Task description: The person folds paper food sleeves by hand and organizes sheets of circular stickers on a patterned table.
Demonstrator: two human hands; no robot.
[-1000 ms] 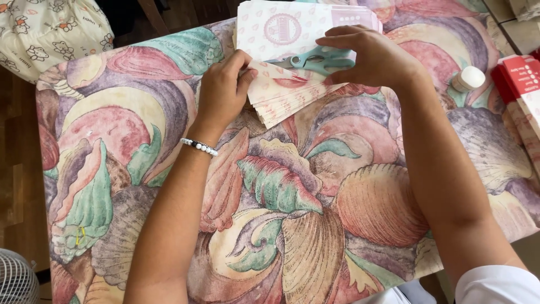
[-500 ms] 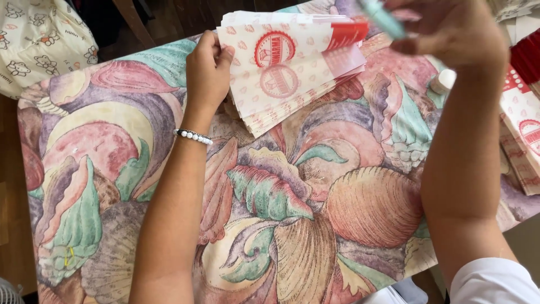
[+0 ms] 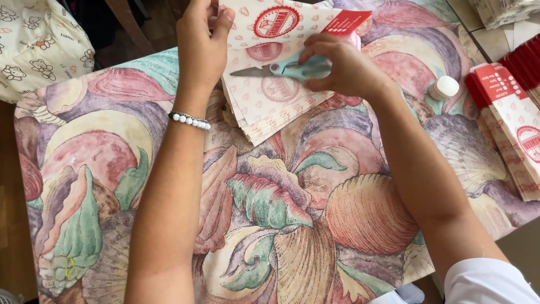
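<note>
Your right hand (image 3: 346, 70) is closed around the teal handles of a pair of scissors (image 3: 281, 69), whose shut blades point left and lie flat across the stack of paper bags (image 3: 270, 104) at the far edge of the table. Your left hand (image 3: 201, 45) rests on the far left corner of that same stack, fingers curled over the edge, a white bead bracelet (image 3: 189, 120) at the wrist; it grips nothing that I can make out, only presses on the paper.

By the look of it, you are at the point of setting the scissors onto the bags, or lifting them off; the frame alone does not say which. Either way, the next move calls for a steady left hand, since the fanned sheets would slide easily on the flowered tablecloth (image 3: 270, 214).

The bags lie directly under both hands. To the right, apart from them, stand a small white-capped bottle (image 3: 443, 88) and another pile of bags with red tops (image 3: 514, 124).
</note>
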